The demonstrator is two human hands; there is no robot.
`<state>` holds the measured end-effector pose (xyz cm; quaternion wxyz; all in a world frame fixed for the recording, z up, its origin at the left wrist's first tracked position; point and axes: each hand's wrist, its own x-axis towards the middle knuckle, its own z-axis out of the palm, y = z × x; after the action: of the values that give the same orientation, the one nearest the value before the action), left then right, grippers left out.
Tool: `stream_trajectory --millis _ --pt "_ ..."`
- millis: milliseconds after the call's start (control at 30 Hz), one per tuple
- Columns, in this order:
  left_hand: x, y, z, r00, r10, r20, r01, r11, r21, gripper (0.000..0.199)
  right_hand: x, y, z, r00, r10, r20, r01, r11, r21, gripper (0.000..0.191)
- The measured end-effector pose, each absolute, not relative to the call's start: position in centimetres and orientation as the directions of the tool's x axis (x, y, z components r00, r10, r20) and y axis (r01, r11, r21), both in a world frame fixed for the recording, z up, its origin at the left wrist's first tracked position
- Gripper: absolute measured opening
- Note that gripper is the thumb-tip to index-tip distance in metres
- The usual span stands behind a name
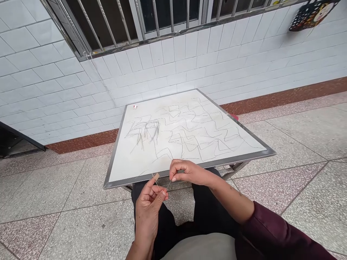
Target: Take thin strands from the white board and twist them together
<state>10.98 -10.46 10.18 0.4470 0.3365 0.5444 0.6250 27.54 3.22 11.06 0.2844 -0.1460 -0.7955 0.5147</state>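
Note:
My left hand (149,204) is in front of the table's near edge, palm turned up. Its thumb and fingers pinch a thin, pale strand (155,181) that slants up past the index finger, which has tan tape on its tip. Just to the right, my right hand (191,173) has thumb and forefinger closed on a fine strand (169,185) running down toward the left fingertips. Whether the two strands are joined is too small to tell. Many thin, dark, bent strands (199,148) lie spread over the white tabletop (123,164), with a denser cluster (151,127) at left.
The table's grey metal edge (108,177) is close in front of my knees. A small red-and-white item (135,107) lies at the far left corner. Behind stands a tiled wall (162,77) with a barred window. A patterned bag (311,16) hangs at upper right.

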Motion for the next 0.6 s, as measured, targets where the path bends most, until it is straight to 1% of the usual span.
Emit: stream_trajectory --millis 100,167,233,267,333,400,433,467,500,567,600 --pt "10.9 -10.5 10.0 -0.35 0.932 -0.092 -0.182 0.029 0.983 0.053 28.2 3.9 11.2 -0.837 0.475 0.27 -0.045 0.432 -0.901 0.017" --pt "10.9 -10.5 9.9 -0.338 0.936 -0.1 -0.18 0.04 0.983 0.052 28.5 4.3 11.1 -0.85 0.45 0.273 -0.051 0.446 -0.894 0.019" --pt "10.9 -10.5 9.8 -0.341 0.934 -0.105 -0.187 0.042 0.981 0.051 28.6 4.6 10.7 -0.843 0.455 0.289 -0.067 0.444 -0.894 0.02" --pt "10.9 -10.4 9.8 -0.352 0.93 -0.108 -0.195 0.04 0.98 0.051 28.5 4.7 10.3 -0.822 0.487 0.296 -0.076 0.421 -0.904 0.021" --pt "10.9 -10.2 9.9 -0.39 0.914 -0.113 -0.21 0.031 0.977 0.052 28.2 4.6 9.4 -0.707 0.64 0.301 -0.124 0.307 -0.943 0.024" --pt "10.8 -10.1 10.1 -0.442 0.89 -0.116 -0.226 0.014 0.974 0.052 27.6 4.2 8.5 -0.549 0.799 0.244 -0.199 0.159 -0.967 0.025" --pt "10.8 -10.0 10.2 -0.462 0.879 -0.116 -0.236 0.004 0.972 0.053 27.2 3.8 8.1 -0.511 0.835 0.203 -0.227 0.097 -0.969 0.025" --pt "10.8 -10.0 10.3 -0.473 0.873 -0.115 -0.247 -0.006 0.969 0.053 26.8 3.2 7.9 -0.521 0.836 0.171 -0.238 0.051 -0.97 0.025" --pt "10.9 -10.0 10.4 -0.477 0.871 -0.114 -0.256 -0.013 0.967 0.054 26.4 2.6 7.8 -0.572 0.806 0.153 -0.231 0.02 -0.973 0.024" --pt "10.9 -10.0 10.6 -0.469 0.876 -0.112 -0.26 -0.015 0.965 0.054 25.5 1.3 7.8 -0.696 0.704 0.144 -0.212 -0.01 -0.977 0.025" --pt "11.0 -10.1 10.6 -0.464 0.878 -0.113 -0.255 -0.011 0.967 0.055 25.1 0.7 7.9 -0.724 0.673 0.15 -0.219 -0.018 -0.976 0.024"
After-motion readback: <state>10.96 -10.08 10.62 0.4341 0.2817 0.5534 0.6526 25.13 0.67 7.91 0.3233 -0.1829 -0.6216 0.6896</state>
